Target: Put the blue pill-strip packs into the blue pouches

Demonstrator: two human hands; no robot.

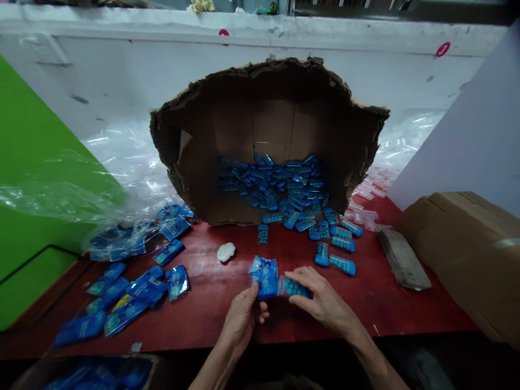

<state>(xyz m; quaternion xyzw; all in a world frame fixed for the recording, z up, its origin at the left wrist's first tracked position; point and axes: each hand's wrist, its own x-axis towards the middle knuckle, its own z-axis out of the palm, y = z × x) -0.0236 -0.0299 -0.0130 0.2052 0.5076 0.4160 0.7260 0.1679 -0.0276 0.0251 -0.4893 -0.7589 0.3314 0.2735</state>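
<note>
Between the thumb and fingers of my left hand (242, 317) is a blue printed packet (266, 276), held near the table's front edge. My right hand (323, 298) grips a small clear tube of blue beads (293, 287) with a blue cap, its clear end touching or close against the packet's right side. Just beyond my right hand, several similar bead tubes (341, 264) lie on the red table (215, 319). A white lump (226, 252) sits left of the packet, and a single bead tube (263, 234) lies behind it.
A torn-edged cardboard box (268, 122) lies on its side, with many bead tubes (276, 184) inside. Filled blue packets (146, 290) and clear plastic bags (125, 157) spread at left. Clear tubes (365, 214), a grey block (404, 260) and a carton (467, 254) stand right.
</note>
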